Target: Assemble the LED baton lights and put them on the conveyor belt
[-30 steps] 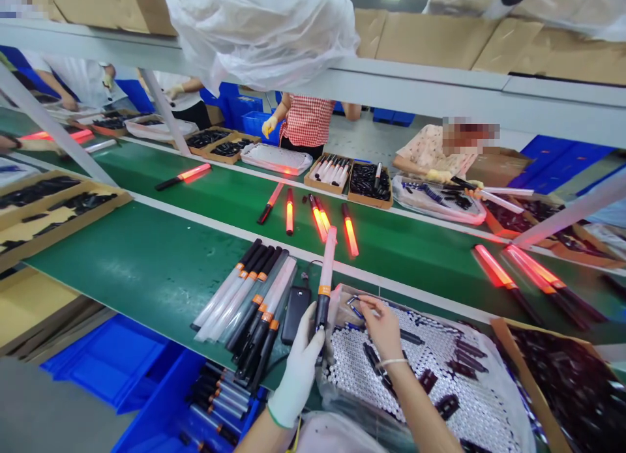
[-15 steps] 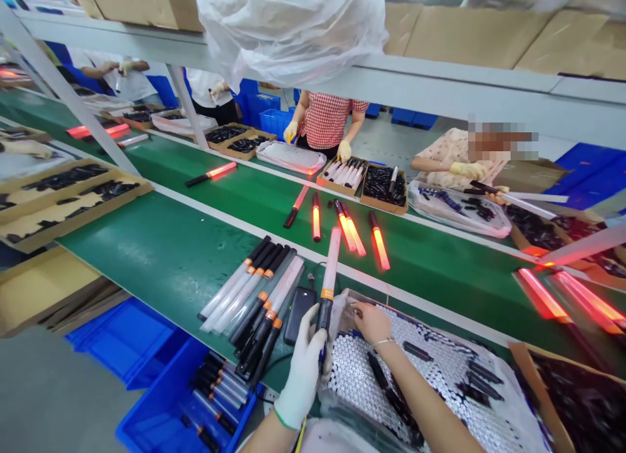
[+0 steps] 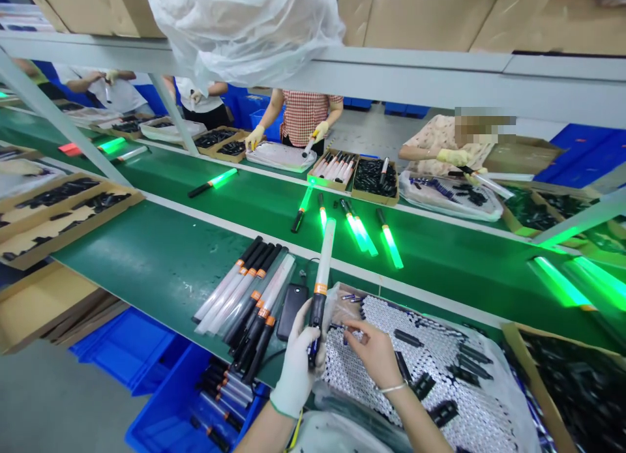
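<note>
My left hand (image 3: pixel 296 362), in a white glove, is wrapped around the black handle of a light stick (image 3: pixel 323 264). The stick is upright, its clear tube on top and an orange band below it. My bare right hand (image 3: pixel 374 352) pinches a small blue battery (image 3: pixel 345 337) just right of the handle's lower end. Under the right hand is a plastic-lined tray (image 3: pixel 513 381) packed with upright batteries (image 3: pixel 376 316). Several black plastic parts (image 3: pixel 443 412) lie on the batteries.
Light sticks (image 3: pixel 249 287) lie piled beside a black power bank (image 3: pixel 292 311). Lit sticks (image 3: pixel 391 244) lie on the green belt (image 3: pixel 254 199). A blue bin (image 3: pixel 161 401) holds more sticks. A box of black parts (image 3: pixel 577 381) stands right. Co-workers (image 3: pixel 310 117) work opposite beneath a shelf (image 3: pixel 415 75).
My right hand has moved slightly down over the tray, and the black parts lie differently. Most lit sticks on the belt have turned from red to green. The view has shifted slightly.
</note>
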Motion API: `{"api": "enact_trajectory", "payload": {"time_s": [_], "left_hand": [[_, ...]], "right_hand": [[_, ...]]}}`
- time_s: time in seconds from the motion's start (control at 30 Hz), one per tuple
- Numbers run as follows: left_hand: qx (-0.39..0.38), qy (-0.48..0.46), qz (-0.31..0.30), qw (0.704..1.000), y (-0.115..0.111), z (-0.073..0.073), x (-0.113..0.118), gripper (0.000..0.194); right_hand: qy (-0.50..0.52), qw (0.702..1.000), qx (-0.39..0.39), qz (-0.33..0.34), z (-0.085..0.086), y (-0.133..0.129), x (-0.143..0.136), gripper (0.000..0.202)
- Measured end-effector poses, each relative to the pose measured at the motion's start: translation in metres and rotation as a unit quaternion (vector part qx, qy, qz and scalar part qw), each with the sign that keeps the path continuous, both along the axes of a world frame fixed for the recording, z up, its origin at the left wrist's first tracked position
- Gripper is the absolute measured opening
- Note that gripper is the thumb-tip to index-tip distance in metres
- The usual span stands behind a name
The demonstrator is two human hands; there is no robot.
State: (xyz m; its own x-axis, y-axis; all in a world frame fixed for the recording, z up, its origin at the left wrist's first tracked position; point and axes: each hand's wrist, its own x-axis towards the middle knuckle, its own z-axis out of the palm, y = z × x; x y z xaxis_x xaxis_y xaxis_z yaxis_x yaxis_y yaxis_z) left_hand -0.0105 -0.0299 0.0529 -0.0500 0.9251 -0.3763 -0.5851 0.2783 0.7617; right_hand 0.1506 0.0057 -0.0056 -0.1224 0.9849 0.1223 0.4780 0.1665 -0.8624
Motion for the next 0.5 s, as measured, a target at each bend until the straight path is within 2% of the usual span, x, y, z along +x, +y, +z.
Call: {"api": "enact_trajectory", "payload": {"time_s": [0.1, 0.23, 0.37, 0.5], "left_hand": [[-0.007, -0.004, -0.006, 1.0, -0.003, 0.0, -0.004, 0.09], [0.006, -0.008, -0.03, 0.999, -0.009, -0.003, -0.014, 0.107], [0.013, 0.032, -0.079, 0.996, -0.013, -0.004, -0.022, 0.096], [0.001, 0.114, -0.089, 0.989, -0.018, -0.006, -0.032, 0.083]], "right_hand": [[0.05, 0.998, -0.001, -0.031, 0.007, -0.013, -0.005, 0.034], [0.138, 0.986, -0.026, -0.085, 0.025, -0.029, -0.017, 0.041], [0.196, 0.974, -0.032, -0.106, 0.041, -0.04, -0.032, 0.044], [0.219, 0.968, -0.009, -0.125, 0.046, -0.046, -0.051, 0.041]]}}
